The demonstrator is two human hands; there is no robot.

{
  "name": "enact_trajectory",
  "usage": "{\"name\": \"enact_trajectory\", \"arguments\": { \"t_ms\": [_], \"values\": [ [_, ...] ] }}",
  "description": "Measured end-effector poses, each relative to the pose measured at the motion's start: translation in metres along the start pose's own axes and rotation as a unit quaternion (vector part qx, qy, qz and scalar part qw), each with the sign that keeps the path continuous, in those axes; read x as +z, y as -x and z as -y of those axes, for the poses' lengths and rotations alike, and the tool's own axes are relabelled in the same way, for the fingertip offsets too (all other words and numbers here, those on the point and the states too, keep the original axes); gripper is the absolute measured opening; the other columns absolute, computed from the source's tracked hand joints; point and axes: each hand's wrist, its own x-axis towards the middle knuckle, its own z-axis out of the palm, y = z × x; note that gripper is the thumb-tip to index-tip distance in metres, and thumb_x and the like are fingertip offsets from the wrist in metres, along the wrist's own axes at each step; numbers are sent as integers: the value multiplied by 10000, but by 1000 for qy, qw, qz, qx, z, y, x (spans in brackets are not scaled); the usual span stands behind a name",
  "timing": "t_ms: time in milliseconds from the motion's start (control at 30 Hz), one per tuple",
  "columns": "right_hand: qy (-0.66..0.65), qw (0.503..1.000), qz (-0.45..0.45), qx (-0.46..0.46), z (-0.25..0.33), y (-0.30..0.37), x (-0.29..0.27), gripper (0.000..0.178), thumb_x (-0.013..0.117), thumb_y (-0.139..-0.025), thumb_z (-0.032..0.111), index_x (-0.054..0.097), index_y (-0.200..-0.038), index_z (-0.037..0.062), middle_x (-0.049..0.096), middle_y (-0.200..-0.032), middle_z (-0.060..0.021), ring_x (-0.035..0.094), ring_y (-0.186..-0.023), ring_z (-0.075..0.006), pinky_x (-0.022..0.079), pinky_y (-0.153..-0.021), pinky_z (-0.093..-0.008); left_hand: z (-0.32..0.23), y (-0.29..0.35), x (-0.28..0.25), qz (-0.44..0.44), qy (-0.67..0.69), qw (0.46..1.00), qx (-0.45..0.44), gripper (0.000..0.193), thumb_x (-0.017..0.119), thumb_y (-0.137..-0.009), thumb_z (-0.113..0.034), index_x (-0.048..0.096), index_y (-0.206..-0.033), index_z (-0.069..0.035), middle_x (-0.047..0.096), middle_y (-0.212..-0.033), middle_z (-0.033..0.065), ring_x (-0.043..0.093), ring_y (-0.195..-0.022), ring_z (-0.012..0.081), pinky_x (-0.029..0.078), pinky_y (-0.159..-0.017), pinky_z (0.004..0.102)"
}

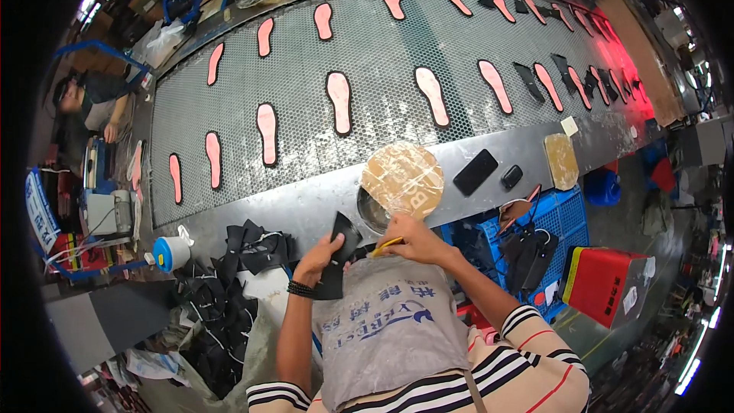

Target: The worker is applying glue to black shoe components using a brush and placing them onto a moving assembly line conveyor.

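Observation:
My left hand (315, 258) grips a piece of black sheet material (330, 278), held up in front of my apron with its upper corner pointing at the bench. In my right hand (418, 240) is a slim yellow-handled tool (387, 246); its tip lies near the black piece, and its head cannot be made out. Just beyond my right hand, a metal bowl (371, 213) stands at the bench edge, partly covered by a round, smeared cardboard lid (403, 179). Pink insoles with black rims, such as one nearby (339, 103), lie in two rows on the mesh conveyor (298, 126).
A phone (475, 173), a small black case (511, 177) and a tan pad (562, 161) rest on the metal ledge. Black scraps (222, 313) pile up at left beside a blue-white container (171, 253). A blue crate (562, 218) and red box (605, 285) stand right. Co-workers are across and left.

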Motion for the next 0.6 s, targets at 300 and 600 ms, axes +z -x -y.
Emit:
{"name": "enact_trajectory", "arguments": {
  "t_ms": [300,600],
  "values": [
    [137,950,-251,123,-50,-7,65,147,718,-834,117,749,-951,33,716,-874,-118,613,-881,-328,489,-813,-428,74,47,3,70,187,976,83,515,677,-923,-46,463,-1387,22,647,-1242,244,661,-1113,334,518,-1001,446],
    [113,933,-305,153,-82,-1,95,147,722,-826,116,757,-949,43,717,-881,-134,612,-902,-334,486,-820,-438,81,35,-24,-123,133,954,241,279,626,-983,-101,536,-1204,42,672,-1071,172,716,-970,321,610,-842,419]
  ]
}}
